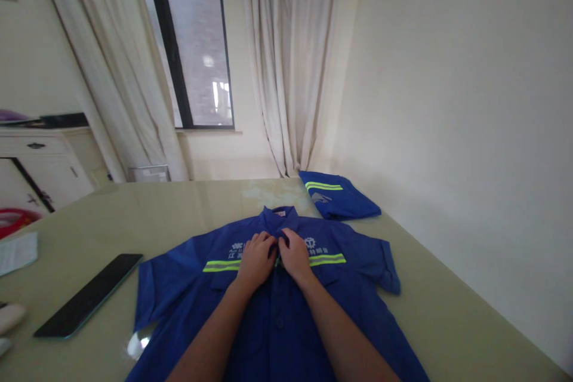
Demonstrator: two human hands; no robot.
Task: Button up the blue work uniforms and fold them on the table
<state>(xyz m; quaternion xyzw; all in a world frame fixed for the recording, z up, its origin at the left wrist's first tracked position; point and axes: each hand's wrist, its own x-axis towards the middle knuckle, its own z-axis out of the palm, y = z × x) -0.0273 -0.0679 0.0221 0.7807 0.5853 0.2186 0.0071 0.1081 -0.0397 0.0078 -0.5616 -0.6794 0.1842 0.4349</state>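
Observation:
A blue short-sleeved work shirt (250,328) with yellow-green reflective stripes and white print lies front up on the table, its collar pointing away from me. My left hand (258,256) and my right hand (294,253) meet at the front placket just below the collar. Both have their fingers bent and closed on the placket's edges, thumbs close together. Any button between the fingertips is hidden. Lower down the placket a button (280,323) shows.
A folded blue garment (340,197) with a reflective stripe lies at the table's (215,197) far right corner, by the wall. To the left are a black tablet-like slab (89,295), a paper (18,252) and a white object (9,317) at the edge. Curtains and a window stand behind.

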